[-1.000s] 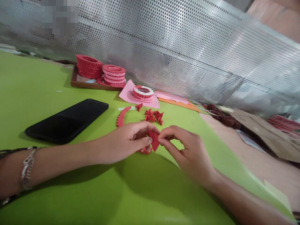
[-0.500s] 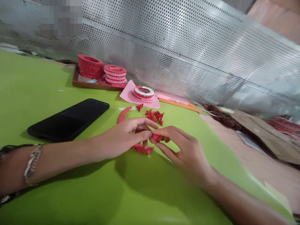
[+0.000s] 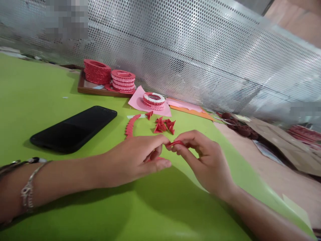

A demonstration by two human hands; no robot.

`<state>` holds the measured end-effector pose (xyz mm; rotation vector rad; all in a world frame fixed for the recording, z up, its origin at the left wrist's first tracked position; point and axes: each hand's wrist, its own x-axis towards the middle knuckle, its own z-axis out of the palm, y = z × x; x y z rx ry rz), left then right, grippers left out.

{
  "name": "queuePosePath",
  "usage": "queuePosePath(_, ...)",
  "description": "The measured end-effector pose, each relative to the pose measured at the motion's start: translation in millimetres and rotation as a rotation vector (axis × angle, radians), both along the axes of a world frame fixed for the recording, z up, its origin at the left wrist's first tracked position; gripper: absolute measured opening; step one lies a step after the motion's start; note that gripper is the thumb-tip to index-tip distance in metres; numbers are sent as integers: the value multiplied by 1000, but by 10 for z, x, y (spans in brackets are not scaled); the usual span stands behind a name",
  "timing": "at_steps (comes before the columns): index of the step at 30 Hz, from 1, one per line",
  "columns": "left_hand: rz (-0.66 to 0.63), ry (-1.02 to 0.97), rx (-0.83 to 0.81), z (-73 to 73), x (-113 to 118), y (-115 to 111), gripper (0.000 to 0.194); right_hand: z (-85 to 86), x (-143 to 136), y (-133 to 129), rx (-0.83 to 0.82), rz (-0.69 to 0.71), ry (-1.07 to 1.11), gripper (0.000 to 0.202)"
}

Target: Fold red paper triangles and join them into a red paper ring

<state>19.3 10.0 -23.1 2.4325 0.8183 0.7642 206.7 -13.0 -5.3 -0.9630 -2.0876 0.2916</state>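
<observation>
My right hand (image 3: pixel 209 162) pinches a small folded red paper piece (image 3: pixel 177 143) between thumb and fingers. At that piece's left end, the index fingertip of my left hand (image 3: pixel 140 157) touches it. The left thumb is stretched out below, apart from the paper, and the other left fingers are curled and partly hidden. Behind my left hand, a curved strip of interlocked red paper pieces (image 3: pixel 130 125) lies on the green tabletop; my hand covers part of it. Just beyond my fingers is a cluster of folded red paper triangles (image 3: pixel 163 125), with a single triangle (image 3: pixel 149 115) to its left.
A black phone (image 3: pixel 75 129) lies at left. Farther back, a brown tray (image 3: pixel 105 91) holds stacked red and pink paper rings (image 3: pixel 97 71). Another ring stack (image 3: pixel 154 100) sits on pink paper (image 3: pixel 136 100). A perforated metal panel (image 3: pixel 160 43) stands behind; cardboard (image 3: pixel 283 144) lies right.
The red piece has turned from showing a broad face to a thin edge and shifted slightly right. My left thumb has come off it and moved down.
</observation>
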Motion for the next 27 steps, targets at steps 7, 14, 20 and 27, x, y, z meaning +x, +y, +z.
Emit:
queuePosePath(7,-10,179,507,13,-19,63,30,-10,-17,21,-15,78,-80,9)
queuePosePath(14,-76,187,377,26,-81,134,27,36,25,43,30,63,-155,10)
queuePosePath(20,-101,387,185,22,-78,171,24,73,98,86,23,-68,-158,14)
queuePosePath(27,-212,266,93,82,-79,142,16,100,54,-21,299,-14,-145,8)
